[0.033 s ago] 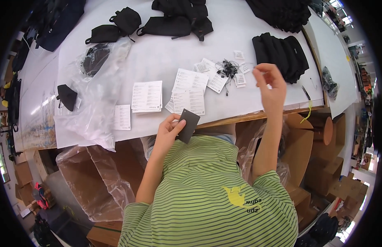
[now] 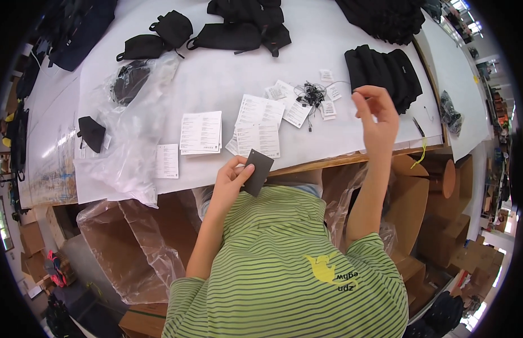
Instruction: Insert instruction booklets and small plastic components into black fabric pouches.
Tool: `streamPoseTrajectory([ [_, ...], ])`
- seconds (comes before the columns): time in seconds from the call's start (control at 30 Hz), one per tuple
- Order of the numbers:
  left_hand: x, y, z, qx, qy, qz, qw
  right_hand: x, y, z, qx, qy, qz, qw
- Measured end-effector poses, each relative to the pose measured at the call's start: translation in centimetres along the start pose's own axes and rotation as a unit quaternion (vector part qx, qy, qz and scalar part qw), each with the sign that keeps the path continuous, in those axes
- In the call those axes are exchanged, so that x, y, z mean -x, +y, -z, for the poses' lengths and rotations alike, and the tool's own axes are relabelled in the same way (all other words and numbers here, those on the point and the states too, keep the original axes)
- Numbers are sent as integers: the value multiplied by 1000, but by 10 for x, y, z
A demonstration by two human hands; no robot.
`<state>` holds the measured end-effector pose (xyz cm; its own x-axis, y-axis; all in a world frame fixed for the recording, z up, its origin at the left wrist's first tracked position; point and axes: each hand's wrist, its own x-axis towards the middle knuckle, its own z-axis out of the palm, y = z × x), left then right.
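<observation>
My left hand (image 2: 234, 173) pinches a dark grey hang tag (image 2: 258, 172) with a small hole near its top corner, just in front of the table's near edge. Raised over the right part of the table, my right hand (image 2: 377, 115) has its thumb and forefinger together. A thin tag string (image 2: 341, 83) runs from those fingertips toward a tangled heap of black tag strings (image 2: 311, 96). White printed cards (image 2: 258, 138) lie in overlapping piles left of the heap. Small white labels (image 2: 328, 109) are scattered beside it.
Folded black fabric pouches (image 2: 384, 79) sit stacked behind my right hand. More black pouches (image 2: 230, 36) lie at the back. Clear plastic bags (image 2: 134, 146) cover the table's left part. A small cutter (image 2: 419, 127) with yellow cord rests near the right edge. Open cardboard boxes (image 2: 405, 203) stand below.
My right hand has moved slightly to the right, and more of the thin string shows between its fingertips and the heap. My left hand and the hang tag have stayed in place.
</observation>
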<state>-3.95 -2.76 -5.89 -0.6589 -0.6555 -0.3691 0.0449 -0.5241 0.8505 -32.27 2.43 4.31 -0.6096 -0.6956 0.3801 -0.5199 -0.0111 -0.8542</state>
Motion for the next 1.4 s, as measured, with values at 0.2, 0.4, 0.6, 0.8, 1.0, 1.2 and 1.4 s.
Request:
streamPoseTrajectory([
  [0.2,0,0,-4,3,0,-12,1000,5,24,39,56,-32,-101,993],
  [0.4,1,3,-6,-3,4,-3,1000,41,115,52,398,-54,-128,907],
  [0.6,-2,-5,-8,-7,-21,18,1000,25,101,-8,300,-190,-53,933],
  [0.8,3,-12,-20,-23,-20,13,999,12,119,-18,334,-267,45,903],
  [1.0,3,-11,-25,-23,-24,19,999,8,111,-21,337,-278,77,896],
  [1.2,3,-14,-33,-65,26,-21,997,3,109,-30,323,-337,114,877],
  [1.4,7,-1,-43,-252,125,-163,946,63,20,-41,-143,-394,-191,887],
])
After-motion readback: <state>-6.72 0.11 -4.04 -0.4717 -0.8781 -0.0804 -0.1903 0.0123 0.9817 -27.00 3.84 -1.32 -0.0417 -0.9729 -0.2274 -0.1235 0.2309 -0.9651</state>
